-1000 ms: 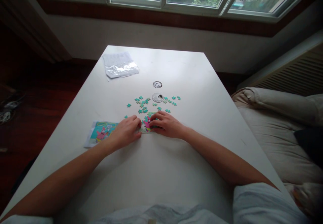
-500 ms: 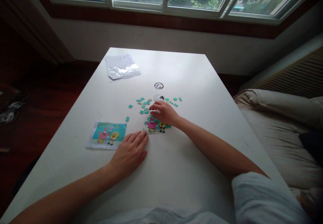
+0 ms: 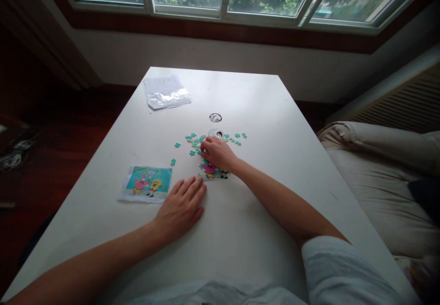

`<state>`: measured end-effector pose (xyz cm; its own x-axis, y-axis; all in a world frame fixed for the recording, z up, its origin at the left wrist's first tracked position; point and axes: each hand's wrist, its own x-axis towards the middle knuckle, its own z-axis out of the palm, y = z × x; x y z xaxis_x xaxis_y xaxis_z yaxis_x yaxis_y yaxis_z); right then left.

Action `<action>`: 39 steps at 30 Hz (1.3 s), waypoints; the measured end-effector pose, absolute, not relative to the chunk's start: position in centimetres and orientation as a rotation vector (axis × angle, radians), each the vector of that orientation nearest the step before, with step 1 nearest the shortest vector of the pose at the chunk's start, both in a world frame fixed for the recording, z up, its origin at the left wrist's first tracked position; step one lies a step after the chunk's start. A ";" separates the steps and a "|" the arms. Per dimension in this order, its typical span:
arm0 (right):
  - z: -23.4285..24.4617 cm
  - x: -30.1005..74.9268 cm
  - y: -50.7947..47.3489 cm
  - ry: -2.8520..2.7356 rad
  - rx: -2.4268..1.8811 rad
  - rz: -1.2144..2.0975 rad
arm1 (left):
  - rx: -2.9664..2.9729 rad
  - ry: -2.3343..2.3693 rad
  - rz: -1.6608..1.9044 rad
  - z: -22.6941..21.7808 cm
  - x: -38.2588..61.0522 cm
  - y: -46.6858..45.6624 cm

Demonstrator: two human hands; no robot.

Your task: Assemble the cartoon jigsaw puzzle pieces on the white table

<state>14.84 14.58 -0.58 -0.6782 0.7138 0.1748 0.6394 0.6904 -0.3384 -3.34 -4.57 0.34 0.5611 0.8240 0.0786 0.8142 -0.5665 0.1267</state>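
Note:
My left hand [image 3: 181, 207] lies flat on the white table [image 3: 240, 213], fingers stretched out, just below the part-built cartoon puzzle [image 3: 210, 170]. My right hand [image 3: 216, 151] rests over the puzzle's top edge, fingers curled down among the loose teal puzzle pieces [image 3: 194, 141]; whether they pinch a piece is hidden. A printed reference picture [image 3: 147, 183] of the same cartoon lies left of my left hand.
A clear plastic bag [image 3: 167, 91] over paper lies at the table's far left. Two round cable grommets [image 3: 215, 117] sit in the table beyond the pieces. A cushioned seat [image 3: 381, 167] stands to the right, windows behind.
My left hand left the puzzle, drew back toward me and went flat. My right hand moved up from the puzzle to the loose pieces and shifted slightly left.

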 end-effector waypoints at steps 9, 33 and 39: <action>-0.9 14.7 14.4 -2.424 -0.851 0.597 | 2.680 1.415 0.270 0.1 -4.0 -3.8; 1.1 15.0 12.1 -2.667 -0.578 0.995 | 2.740 1.373 0.443 0.1 -4.8 -3.0; 1.1 14.9 11.7 -2.691 -0.566 0.966 | 2.714 1.375 0.429 0.3 -4.8 -3.0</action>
